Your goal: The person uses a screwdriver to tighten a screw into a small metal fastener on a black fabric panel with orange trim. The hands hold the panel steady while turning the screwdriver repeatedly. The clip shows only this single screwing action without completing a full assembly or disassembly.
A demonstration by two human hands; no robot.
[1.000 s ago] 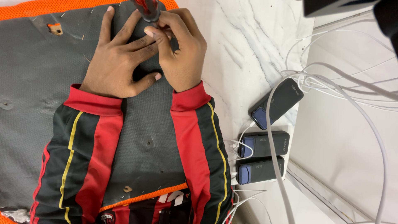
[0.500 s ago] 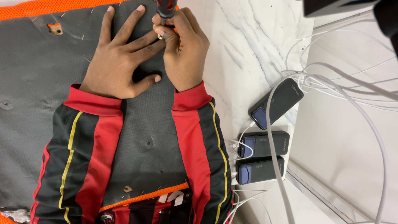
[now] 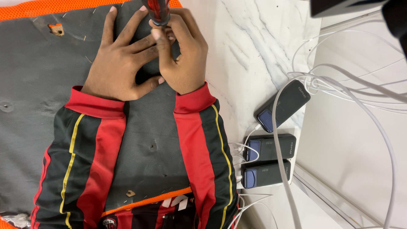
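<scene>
Both hands lay on the grey fabric panel [image 3: 38,97] atop the white marble counter [image 3: 250,55]; three dark rectangular power banks [image 3: 267,148] sat right of it, cables [image 3: 339,85] beyond.

- I see a red, black-striped screwdriver handle [image 3: 157,10] above grey fabric [image 3: 38,85] edged in orange.
- My sleeves [image 3: 199,140]: black, red, thin yellow stripes.
- White marble [image 3: 250,55], right.

We lose the top of the red-and-black screwdriver handle [image 3: 157,10] at the upper edge, and its tip is hidden behind our right hand [image 3: 183,57]. The grey fabric panel [image 3: 38,97] runs off the left edge and under our sleeves. The white cables [image 3: 360,106] leave the frame on the right. A dark, blurred object [image 3: 352,6] sits cut off at top right.
</scene>
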